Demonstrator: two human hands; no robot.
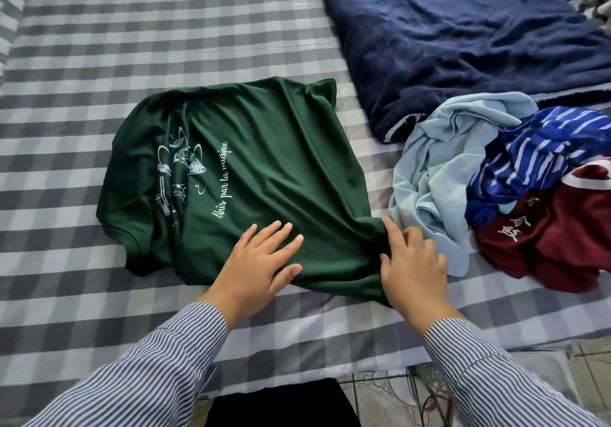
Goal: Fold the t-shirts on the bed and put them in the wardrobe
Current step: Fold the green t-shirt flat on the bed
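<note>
I see the green shirt lying partly folded on the checked sheet, near the middle of the bed, its white print and a line of script facing up and turned sideways toward the left. Its cloth is creased, with one corner raised at the far right edge. My left hand lies flat on the shirt's near edge, fingers straight and a little spread, thumb out to the right, pressing the cloth and gripping nothing. My right hand is at the shirt's near right corner, where the cloth bunches up under it; the fingers are bent down onto the fabric, but I cannot tell whether they pinch it or only rest there. Both wrists come out of striped sleeves. Just beside the right hand, to its right, is a heap of unfolded shirts: a pale blue one nearest, its edge touching the hand's far side, a blue striped one behind it, and a dark red one with white characters at the near right. Beyond the heap a navy blanket covers the far right of the bed. Below the bed's near edge I see patterned floor tile and something black at the bottom.
</note>
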